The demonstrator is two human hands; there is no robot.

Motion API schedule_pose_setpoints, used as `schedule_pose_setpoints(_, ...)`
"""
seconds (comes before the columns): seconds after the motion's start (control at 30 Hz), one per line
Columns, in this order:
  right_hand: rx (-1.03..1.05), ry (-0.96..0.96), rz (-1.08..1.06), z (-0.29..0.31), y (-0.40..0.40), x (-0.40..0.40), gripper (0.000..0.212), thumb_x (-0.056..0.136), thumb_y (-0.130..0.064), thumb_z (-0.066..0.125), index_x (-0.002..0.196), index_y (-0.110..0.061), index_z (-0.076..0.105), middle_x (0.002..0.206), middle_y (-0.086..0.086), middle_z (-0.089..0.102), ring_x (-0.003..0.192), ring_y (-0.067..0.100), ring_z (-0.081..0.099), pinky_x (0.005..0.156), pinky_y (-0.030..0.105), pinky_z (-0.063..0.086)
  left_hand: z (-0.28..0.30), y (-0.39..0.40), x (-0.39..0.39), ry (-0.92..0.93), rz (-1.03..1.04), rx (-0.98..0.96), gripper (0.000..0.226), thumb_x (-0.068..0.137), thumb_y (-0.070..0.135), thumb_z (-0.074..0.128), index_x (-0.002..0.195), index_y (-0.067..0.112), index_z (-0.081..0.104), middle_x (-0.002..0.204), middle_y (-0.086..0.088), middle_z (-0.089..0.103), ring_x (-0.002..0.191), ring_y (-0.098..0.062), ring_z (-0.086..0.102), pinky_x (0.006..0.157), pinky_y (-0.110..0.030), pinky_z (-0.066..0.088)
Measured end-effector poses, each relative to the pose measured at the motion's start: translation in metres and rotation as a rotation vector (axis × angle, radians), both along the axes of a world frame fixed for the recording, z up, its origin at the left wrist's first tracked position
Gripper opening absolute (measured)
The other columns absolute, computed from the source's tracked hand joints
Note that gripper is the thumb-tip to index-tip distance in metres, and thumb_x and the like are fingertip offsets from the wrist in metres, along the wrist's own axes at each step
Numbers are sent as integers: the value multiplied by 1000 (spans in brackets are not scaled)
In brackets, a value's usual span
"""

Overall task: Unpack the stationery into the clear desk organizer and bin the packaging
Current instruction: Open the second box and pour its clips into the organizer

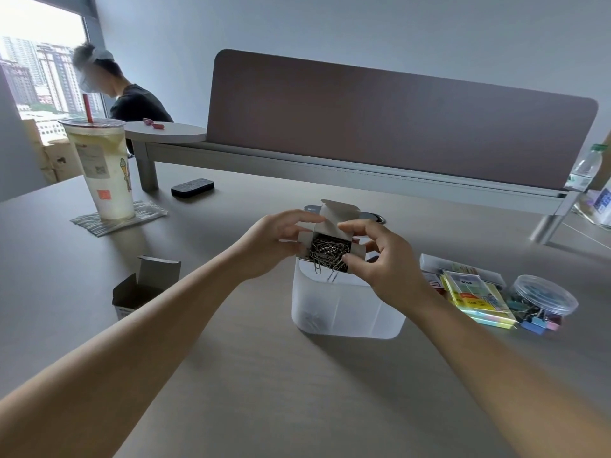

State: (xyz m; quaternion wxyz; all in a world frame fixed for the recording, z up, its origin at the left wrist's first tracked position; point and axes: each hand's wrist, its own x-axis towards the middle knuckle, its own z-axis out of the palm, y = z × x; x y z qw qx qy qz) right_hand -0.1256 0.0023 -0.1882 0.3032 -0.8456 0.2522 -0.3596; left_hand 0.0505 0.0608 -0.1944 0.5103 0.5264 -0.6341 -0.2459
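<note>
An emptied cardboard box (pixel 145 287) stands open at the left of the table (pixel 231 375), seemingly set aside for the bin. At the middle the left hand (pixel 274 241) grips one side of a small paper-clip box (pixel 330 239) and the right hand (pixel 383 256) pinches the other, tilting it over the clear desk organizer (pixel 347 309), probably to spill the clips in. Its flaps stand open on a silvery tangle of paper clips (pixel 330 254), a few dangling over the lip, while sticky notes (pixel 476 299) and a tub of binder clips (pixel 542 302) wait at the right.

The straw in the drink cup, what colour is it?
Red. The straw stands in the cup at the far left of the head view.
</note>
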Motion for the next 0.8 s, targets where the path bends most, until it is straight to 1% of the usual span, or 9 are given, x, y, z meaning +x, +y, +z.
schedule_pose_setpoints(0.03,-2,-1,-1,0,0,-1,38,79,-6,60,98,-37,50,91,-29,51,74,1,51,66,9,40,1,0,-1,12,-10,5,57,78,-21,48,94,33,53,93,3,60,78,9,60,68,-7,47)
schedule_pose_setpoints(0.1,-9,-3,-2,0,0,-2,37,79,-6,60,98,-37,50,91,-29,51,75,1,51,67,13,40,1,0,-3,39,-32,17,53,77,-22,49,93,29,54,93,8,60,79,14,60,68,-7,49)
schedule_pose_setpoints(0.27,-28,-3,-10,1,0,-3,37,79,-6,60,98,-37,50,91,-28,51,76,1,50,69,13,41,1,-1,-6,68,-57,31,52,77,-19,51,94,30,52,92,0,62,87,-10,61,74,-17,51)
schedule_pose_setpoints(0.33,-29,-2,-19,1,0,-3,38,79,-6,60,97,-38,49,91,-28,51,76,0,50,69,12,41,0,-1,-6,70,-52,25,53,77,-19,51,94,31,51,92,2,62,90,-12,59,77,-22,50)
schedule_pose_setpoints(0.43,-41,6,-17,0,2,0,38,78,-6,60,98,-37,51,91,-28,51,74,-4,52,65,3,38,-1,0,-5,71,-42,8,53,76,-21,51,93,30,51,96,7,60,93,-7,59,79,-22,49)
schedule_pose_setpoints(0.5,-58,12,-7,0,3,3,36,78,-4,60,104,-28,56,90,-28,50,76,-14,50,65,0,39,-1,1,-3,77,-45,1,53,76,-23,48,93,27,51,97,4,60,90,-6,60,76,-18,49)
schedule_pose_setpoints(0.57,-78,15,-3,0,5,6,36,77,-2,61,109,-19,58,89,-26,49,78,-21,47,66,-2,38,-1,3,-3,77,-46,-11,52,76,-24,47,91,26,51,95,5,61,84,2,61,75,-16,49)
schedule_pose_setpoints(0.67,-88,10,0,-1,5,6,37,77,-1,61,110,-17,58,89,-23,49,79,-22,46,66,-2,37,-1,3,-4,53,-37,-27,51,77,-23,48,89,27,52,95,11,60,83,10,60,76,-16,49)
schedule_pose_setpoints(0.8,-93,7,-6,-2,5,5,36,77,-1,61,110,-16,58,88,-25,48,79,-23,45,66,-2,37,-1,3,-4,63,-46,-31,49,78,-21,49,89,27,52,94,10,60,80,11,60,74,-13,49)
